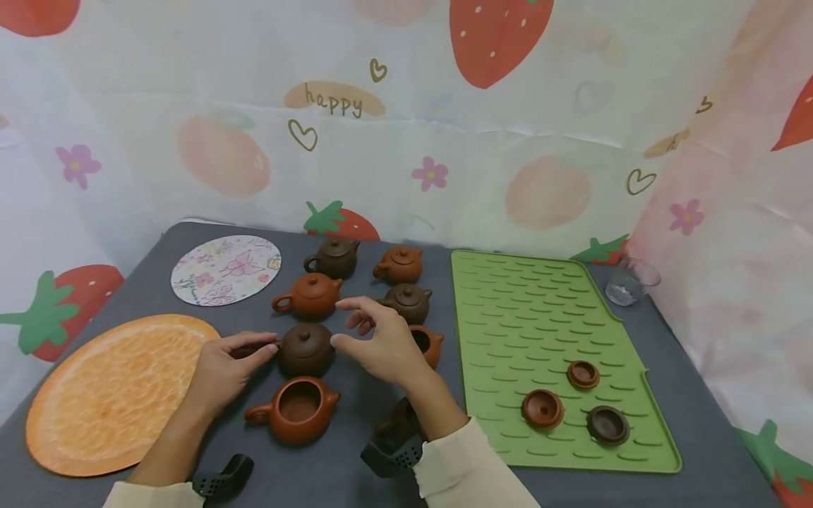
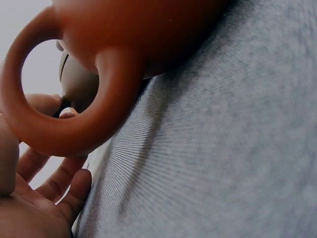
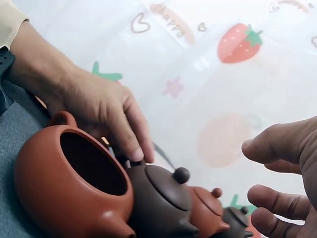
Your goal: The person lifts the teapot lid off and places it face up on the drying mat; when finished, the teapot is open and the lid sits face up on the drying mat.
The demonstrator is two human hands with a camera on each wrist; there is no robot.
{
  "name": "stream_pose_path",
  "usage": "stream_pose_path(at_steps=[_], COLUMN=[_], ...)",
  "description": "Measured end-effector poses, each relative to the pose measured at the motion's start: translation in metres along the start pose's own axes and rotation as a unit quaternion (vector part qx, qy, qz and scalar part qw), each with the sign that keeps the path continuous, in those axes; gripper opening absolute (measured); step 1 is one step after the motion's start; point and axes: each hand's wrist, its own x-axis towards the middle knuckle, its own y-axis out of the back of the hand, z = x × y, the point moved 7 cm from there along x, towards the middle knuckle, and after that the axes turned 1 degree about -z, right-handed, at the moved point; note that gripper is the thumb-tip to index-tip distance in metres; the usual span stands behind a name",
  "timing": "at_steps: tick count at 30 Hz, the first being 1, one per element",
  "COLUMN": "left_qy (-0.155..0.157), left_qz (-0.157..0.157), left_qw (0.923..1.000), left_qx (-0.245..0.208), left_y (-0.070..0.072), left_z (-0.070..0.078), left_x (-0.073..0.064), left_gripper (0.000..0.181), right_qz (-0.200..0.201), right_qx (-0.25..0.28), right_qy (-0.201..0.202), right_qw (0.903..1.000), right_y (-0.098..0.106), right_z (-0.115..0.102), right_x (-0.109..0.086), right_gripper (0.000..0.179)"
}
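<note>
The dark brown lidded teapot (image 1: 306,353) stands on the grey cloth, its handle between the thumb and fingers of my left hand (image 1: 219,367). Beyond its spout side hovers my right hand (image 1: 384,346), thumb and fingers apart, holding nothing; the right wrist view also shows that gap. Nearer to me sits a reddish-brown teapot (image 1: 305,432) without a lid; its ring handle fills much of the left wrist view. Behind the dark teapot is a lidded reddish-brown teapot (image 1: 310,296). Another lidless teapot (image 1: 435,347) is partly hidden by my right hand.
Farther back are dark teapots (image 1: 334,258) and a reddish-brown one (image 1: 401,264). On the green mat (image 1: 508,317) lie three lids (image 1: 543,409). A clear glass (image 1: 625,286) stands at right. Left are an orange round mat (image 1: 121,395) and a floral one (image 1: 222,271).
</note>
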Motion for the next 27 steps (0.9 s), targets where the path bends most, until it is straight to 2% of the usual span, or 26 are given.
stream_pose_path(at_steps=[11, 15, 21, 27], left_qy=[-0.001, -0.003, -0.008, -0.006], left_qz=[0.002, 0.0, -0.003, -0.003], left_qw=[0.9996, 0.9993, 0.9993, 0.9993], left_qx=[0.03, 0.038, 0.037, 0.036], left_y=[-0.001, -0.002, -0.004, -0.002], left_z=[-0.004, 0.009, 0.037, 0.04], left_x=[0.001, 0.001, -0.001, -0.003], left_gripper=[0.018, 0.017, 0.015, 0.015], right_qz=[-0.016, -0.019, -0.029, -0.048], right_qx=[-0.001, -0.014, -0.07, -0.126], right_qy=[0.001, 0.001, -0.04, -0.061], right_qw=[0.9999, 0.9997, 0.9963, 0.989], right_y=[-0.028, -0.036, -0.044, -0.054], right_z=[0.002, 0.001, 0.004, 0.004], right_x=[0.02, 0.027, 0.033, 0.035], right_gripper=[0.034, 0.034, 0.032, 0.029])
